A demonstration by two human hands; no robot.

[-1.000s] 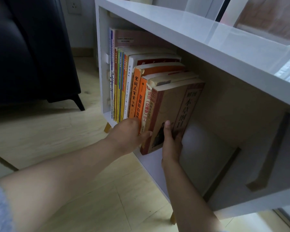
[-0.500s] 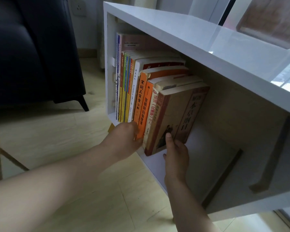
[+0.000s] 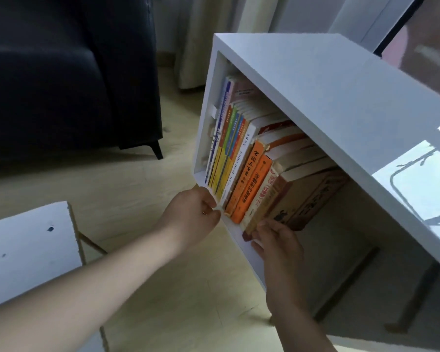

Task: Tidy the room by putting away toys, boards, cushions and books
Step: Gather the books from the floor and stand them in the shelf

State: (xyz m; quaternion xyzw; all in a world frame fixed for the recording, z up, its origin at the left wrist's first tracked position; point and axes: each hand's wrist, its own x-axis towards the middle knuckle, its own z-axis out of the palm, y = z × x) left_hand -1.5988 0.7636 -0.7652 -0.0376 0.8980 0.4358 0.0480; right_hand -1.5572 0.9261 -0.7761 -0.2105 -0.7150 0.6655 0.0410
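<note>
A row of books (image 3: 241, 158) stands upright in the left half of a white open cabinet (image 3: 328, 102). A brown book (image 3: 305, 199) closes the row on the right and leans on the others. My left hand (image 3: 196, 212) is at the cabinet's front edge, its curled fingers against the bottoms of the white and yellow spines, with nothing seen inside them. My right hand (image 3: 277, 240) rests on the shelf edge with its fingertips touching the brown book's lower corner.
To the right of the books the cabinet's shelf floor (image 3: 323, 252) is bare. A dark armchair (image 3: 61, 72) stands on the wooden floor at the left. A white board (image 3: 28, 252) lies at the lower left, and a pale curtain (image 3: 208, 34) hangs behind the cabinet.
The view has pulled back and up. My right hand slid down from the brown book's cover to its bottom corner. My left hand shifted left from the orange spines to the white and yellow ones.
</note>
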